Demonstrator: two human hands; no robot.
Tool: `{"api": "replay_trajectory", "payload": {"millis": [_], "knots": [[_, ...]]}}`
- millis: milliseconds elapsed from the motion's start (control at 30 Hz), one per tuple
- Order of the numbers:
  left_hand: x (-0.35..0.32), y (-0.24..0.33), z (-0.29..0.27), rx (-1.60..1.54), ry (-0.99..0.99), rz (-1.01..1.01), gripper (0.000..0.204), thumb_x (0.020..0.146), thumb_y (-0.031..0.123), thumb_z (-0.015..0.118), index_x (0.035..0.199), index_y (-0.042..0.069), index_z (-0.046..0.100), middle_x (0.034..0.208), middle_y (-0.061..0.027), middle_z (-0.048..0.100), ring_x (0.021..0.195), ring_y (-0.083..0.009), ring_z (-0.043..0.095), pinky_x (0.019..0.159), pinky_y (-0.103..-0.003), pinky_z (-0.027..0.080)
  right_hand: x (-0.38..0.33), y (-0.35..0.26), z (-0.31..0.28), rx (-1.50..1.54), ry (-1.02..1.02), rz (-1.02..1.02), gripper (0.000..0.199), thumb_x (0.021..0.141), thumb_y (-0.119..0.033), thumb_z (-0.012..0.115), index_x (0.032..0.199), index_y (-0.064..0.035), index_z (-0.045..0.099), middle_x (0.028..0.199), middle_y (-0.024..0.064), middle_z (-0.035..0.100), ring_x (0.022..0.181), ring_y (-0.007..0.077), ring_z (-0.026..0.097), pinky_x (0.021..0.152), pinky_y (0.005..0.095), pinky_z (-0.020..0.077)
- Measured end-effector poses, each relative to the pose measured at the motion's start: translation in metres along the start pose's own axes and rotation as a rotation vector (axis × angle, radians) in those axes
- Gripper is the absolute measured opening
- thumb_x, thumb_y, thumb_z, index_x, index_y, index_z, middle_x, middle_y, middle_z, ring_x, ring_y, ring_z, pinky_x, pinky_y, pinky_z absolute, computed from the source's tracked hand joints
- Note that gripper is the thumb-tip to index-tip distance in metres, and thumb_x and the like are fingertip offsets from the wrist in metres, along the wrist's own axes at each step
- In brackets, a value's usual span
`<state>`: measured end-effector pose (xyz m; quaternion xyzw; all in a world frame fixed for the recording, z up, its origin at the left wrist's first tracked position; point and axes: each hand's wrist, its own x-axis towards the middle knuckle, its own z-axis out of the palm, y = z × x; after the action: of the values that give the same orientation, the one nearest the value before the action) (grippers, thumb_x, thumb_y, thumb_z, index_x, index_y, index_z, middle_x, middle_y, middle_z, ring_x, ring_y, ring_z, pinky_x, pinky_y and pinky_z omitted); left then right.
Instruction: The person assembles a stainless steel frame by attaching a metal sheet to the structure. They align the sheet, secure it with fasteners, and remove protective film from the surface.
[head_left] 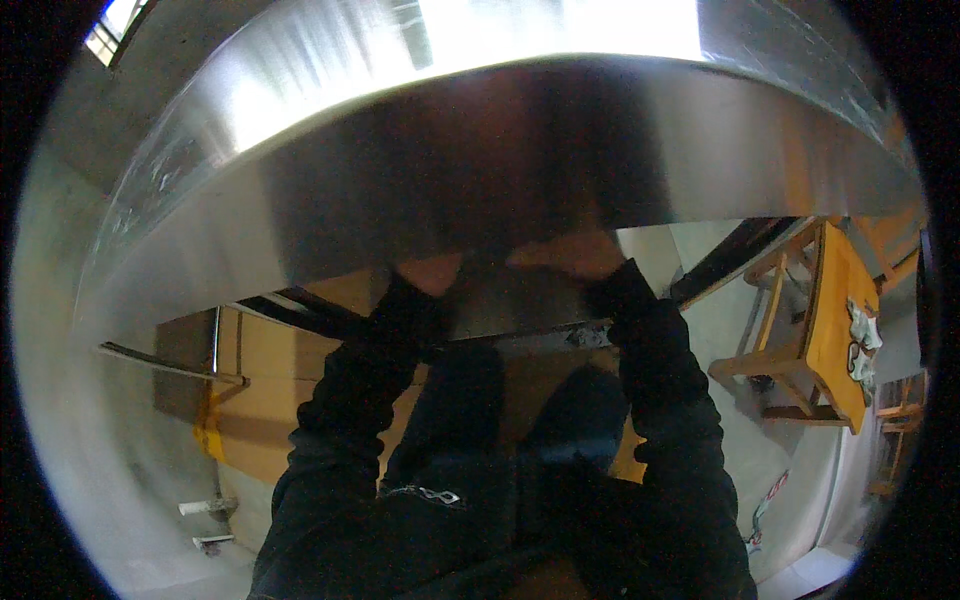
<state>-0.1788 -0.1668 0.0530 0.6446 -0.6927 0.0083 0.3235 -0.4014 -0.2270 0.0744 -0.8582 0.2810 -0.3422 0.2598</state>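
A wide, shiny stainless steel surface (480, 160) stretches across the view in front of me, with a bright reflection on its far part. At its near edge my left hand (430, 272) shows only in part, in shadow, its fingers hidden. To the right, my right hand (575, 252) is at the same edge, with its back in sight and its fingertips lost in the dark. Between my sleeves lies a lower, dull metal panel (505, 312). Whether either hand grips the metal, I cannot tell.
Dark metal bars (300, 315) slant out beneath the steel on both sides. Brown cardboard (270, 410) lies low on the left. A wooden stool (840, 325) carrying greyish crumpled items stands on the right. A striped cord (768, 510) lies on the floor.
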Motion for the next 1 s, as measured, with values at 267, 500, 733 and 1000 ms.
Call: {"api": "replay_trajectory", "payload": {"millis": [267,500,733,1000], "knots": [[0.01,0.041,-0.01,-0.136,-0.153,-0.16,0.03,0.078,0.035,0.063,0.09,0.008,0.061,0.082,-0.0075,0.064,0.073,-0.0213,0.06,0.066,-0.033,0.047,-0.006,-0.01,0.024,-0.427,-0.179,0.011,0.064,0.067,-0.058,0.063,0.111,-0.0118,0.055,0.101,0.0166,0.059,0.089,0.0364,0.059,0.073,0.0463,0.0497],[-0.005,0.041,-0.019,-0.215,-0.113,-0.194,0.034,0.078,0.037,0.062,0.092,0.006,0.061,0.093,-0.0131,0.061,0.082,-0.0269,0.059,0.072,-0.038,0.047,-0.008,-0.005,0.027,-0.431,-0.231,0.078,0.043,0.075,-0.052,0.057,0.09,-0.0118,0.063,0.078,0.0137,0.063,0.075,0.0317,0.061,0.062,0.0452,0.0491],[-0.067,0.025,-0.034,0.285,-0.086,0.038,0.032,0.082,0.036,0.057,0.09,0.006,0.061,0.091,-0.0169,0.058,0.081,-0.0328,0.057,0.074,-0.045,0.046,-0.006,0.0,0.033,-0.318,-0.182,0.135,0.05,0.07,-0.056,0.061,0.096,-0.0124,0.063,0.09,0.0121,0.064,0.082,0.0322,0.061,0.069,0.0437,0.05],[-0.063,0.018,-0.033,0.272,-0.194,-0.095,0.032,0.084,0.034,0.057,0.091,0.003,0.059,0.085,-0.0174,0.058,0.077,-0.0348,0.056,0.068,-0.044,0.047,-0.003,-0.011,0.027,-0.34,0.007,0.032,0.052,0.067,-0.056,0.064,0.1,-0.0146,0.064,0.09,0.0106,0.064,0.083,0.0306,0.062,0.072,0.0433,0.0504]]}}
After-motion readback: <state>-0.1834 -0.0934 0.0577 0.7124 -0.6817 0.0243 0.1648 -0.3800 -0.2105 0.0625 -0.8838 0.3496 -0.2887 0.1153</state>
